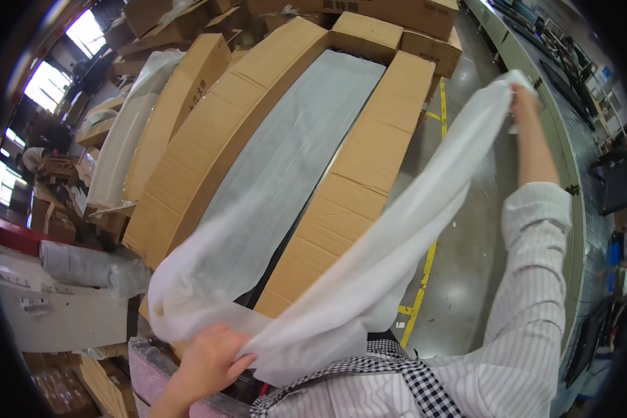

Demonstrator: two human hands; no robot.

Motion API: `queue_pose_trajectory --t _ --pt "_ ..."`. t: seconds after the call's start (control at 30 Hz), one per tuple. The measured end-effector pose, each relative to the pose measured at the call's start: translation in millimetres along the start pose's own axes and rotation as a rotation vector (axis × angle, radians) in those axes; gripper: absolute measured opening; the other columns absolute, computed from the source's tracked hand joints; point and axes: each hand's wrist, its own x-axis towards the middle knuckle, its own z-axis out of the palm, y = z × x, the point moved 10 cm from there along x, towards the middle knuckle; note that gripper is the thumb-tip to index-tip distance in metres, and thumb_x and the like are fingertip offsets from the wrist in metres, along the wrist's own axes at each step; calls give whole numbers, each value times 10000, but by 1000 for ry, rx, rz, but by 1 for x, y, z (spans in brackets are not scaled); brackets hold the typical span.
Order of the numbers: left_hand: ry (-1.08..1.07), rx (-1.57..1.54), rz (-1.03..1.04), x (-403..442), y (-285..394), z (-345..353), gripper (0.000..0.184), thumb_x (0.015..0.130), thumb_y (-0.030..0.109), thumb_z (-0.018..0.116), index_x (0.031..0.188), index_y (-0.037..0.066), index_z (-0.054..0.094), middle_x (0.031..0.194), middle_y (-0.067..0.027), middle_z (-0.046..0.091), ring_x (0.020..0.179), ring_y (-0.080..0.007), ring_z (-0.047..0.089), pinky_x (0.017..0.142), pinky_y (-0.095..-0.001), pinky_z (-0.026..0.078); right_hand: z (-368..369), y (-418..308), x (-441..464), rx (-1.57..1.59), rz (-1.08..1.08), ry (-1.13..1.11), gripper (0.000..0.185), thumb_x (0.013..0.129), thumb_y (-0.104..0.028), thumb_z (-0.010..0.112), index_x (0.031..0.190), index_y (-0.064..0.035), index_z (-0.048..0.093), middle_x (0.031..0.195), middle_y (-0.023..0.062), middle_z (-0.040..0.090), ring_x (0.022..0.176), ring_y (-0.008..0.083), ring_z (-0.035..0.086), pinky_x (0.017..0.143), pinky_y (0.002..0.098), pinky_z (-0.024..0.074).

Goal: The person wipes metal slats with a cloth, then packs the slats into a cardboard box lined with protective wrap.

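A long white, translucent foam sheet stretches between my hands, hanging in loose folds. My right hand, raised at the far right with the arm extended, is closed around one end of it. Low and near my body, my left hand grips the sheet's near edge, fingers and thumb closed on the material. Before me lies a long open cardboard box with its flaps folded outward. Flat inside it, a pale grey-white wrapping layer covers the contents, which are hidden. Part of the held sheet drapes over the box's near end.
Left of the box stand a wrapped long piece and more cartons. A grey roll lies on a white surface at lower left. A conveyor line runs along the right, beside a floor with yellow tape.
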Motion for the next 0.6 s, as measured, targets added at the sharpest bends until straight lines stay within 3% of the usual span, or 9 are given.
queue_pose_trajectory --t 0.03,0.07,0.13,0.2,0.27,0.33,0.37,0.43,0.6 --pt "-121 -141 0 8 -7 10 254 764 120 734 982 26 643 838 -59 620 695 -233 580 578 -316 456 -20 -47 3 246 -182 48 157 763 -190 719 711 -111 593 725 40 621 620 178 627 539 300 513" --pt "-246 -273 30 16 -6 21 263 765 126 738 989 27 641 843 -64 623 705 -232 585 594 -312 459 -52 -79 50 -161 -180 121 266 747 -299 733 811 -48 671 886 96 676 779 224 668 662 353 542" --pt "-446 -503 93 32 -4 37 281 767 137 745 1003 27 637 853 -76 629 726 -229 595 625 -306 465 -84 -179 40 -848 -392 510 526 740 -448 703 976 22 701 1096 163 675 987 285 657 826 397 516" --pt "-450 -637 53 51 -15 37 299 769 149 752 1016 28 633 863 -87 635 746 -226 605 657 -300 471 -56 -226 41 -854 -429 500 606 738 -506 677 1033 23 689 1160 180 650 1053 304 633 875 405 492" --pt "-290 -688 -127 67 -48 28 304 769 148 751 1019 27 628 871 -97 642 762 -232 614 680 -297 473 -1 -237 22 -822 -489 491 660 739 -561 646 1067 10 689 1200 206 632 1103 343 613 914 415 474" --pt "12 -720 -444 70 -98 15 291 766 129 740 1009 25 618 882 -108 653 780 -253 624 699 -299 470 97 -221 1 -779 -611 348 611 745 -541 637 1030 -4 701 1141 229 647 1065 367 625 895 427 483" --pt "32 -728 -456 74 -103 17 291 766 129 740 1009 25 618 882 -108 653 780 -253 624 699 -299 470 155 -195 -1 -781 -702 220 590 747 -523 633 1018 -3 702 1106 242 655 1044 372 633 886 437 485" --pt "287 -175 -573 69 -122 -10 264 740 61 709 985 28 616 851 -119 650 764 -290 627 670 -322 472 250 -130 -47 -743 -699 -5 500 754 -436 611 943 18 698 1006 261 666 970 384 649 841 443 494" --pt "361 349 -612 71 -139 15 333 703 7 668 1027 57 605 885 -124 649 842 -310 627 720 -387 474 394 10 -95 -881 -767 -160 417 762 -393 629 918 -11 692 912 225 683 903 392 657 827 452 504"
